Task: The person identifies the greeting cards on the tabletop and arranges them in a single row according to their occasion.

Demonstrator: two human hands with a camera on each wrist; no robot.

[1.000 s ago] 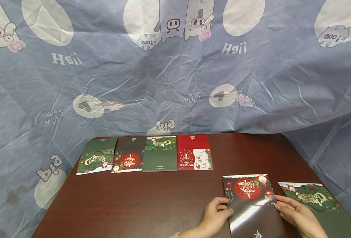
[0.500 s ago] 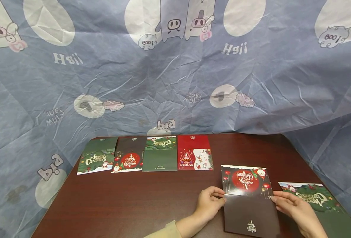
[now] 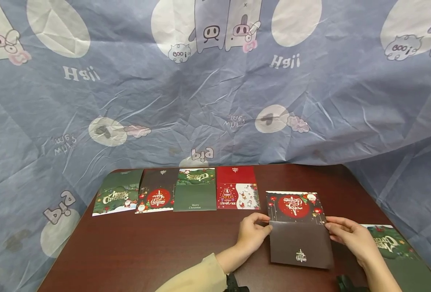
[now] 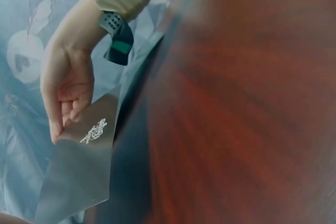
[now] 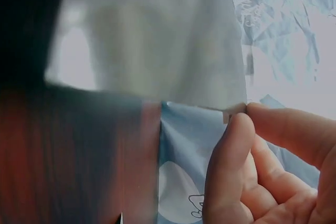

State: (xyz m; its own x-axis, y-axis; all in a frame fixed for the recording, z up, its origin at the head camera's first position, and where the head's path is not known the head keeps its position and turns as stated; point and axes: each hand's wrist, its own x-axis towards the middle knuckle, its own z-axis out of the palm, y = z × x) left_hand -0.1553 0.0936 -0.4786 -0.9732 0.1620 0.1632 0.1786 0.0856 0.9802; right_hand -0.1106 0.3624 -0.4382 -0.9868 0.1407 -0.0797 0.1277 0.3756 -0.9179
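An unfolded dark brown Christmas card [image 3: 298, 239], with a red circle and snowy edge on its far half, is held between both hands at the right of the table. My left hand [image 3: 251, 234] pinches its left edge near the crease. On the opposite edge, my right hand [image 3: 350, 235] pinches it between thumb and index finger. The left wrist view shows the brown card [image 4: 79, 166] raised over the table under the left hand [image 4: 71, 87]. In the right wrist view the right fingers [image 5: 231, 156] grip the card's edge.
Along the far edge of the table [image 3: 157, 251] lie a green card [image 3: 118, 192], a dark brown card [image 3: 158, 190], another green card [image 3: 195, 196] and a red card [image 3: 235, 174]. A further green card [image 3: 409, 267] lies at the right, partly behind the right arm. Patterned cloth [image 3: 201, 93] hangs behind.
Both hands have moved the brown card away from the near edge, toward the back of the table and slightly left. The cards in the far row have stayed in place.
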